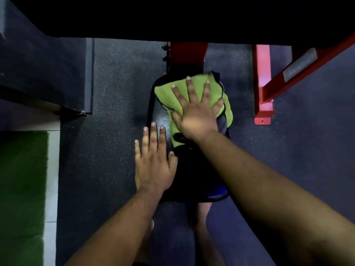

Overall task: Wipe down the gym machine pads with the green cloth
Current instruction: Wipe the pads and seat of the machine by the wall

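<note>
Head view: crumpled green cloth (194,96) on smooth black pad (153,112)

Left hand (153,166): flat, palm down, fingers straight and close together, thumb out to the side.
Right hand (197,114): flat, palm down, fingers spread wide, pressing.
Arms: both bare, reaching forward; the right stretches further than the left.
Grip: neither hand curls.
</note>
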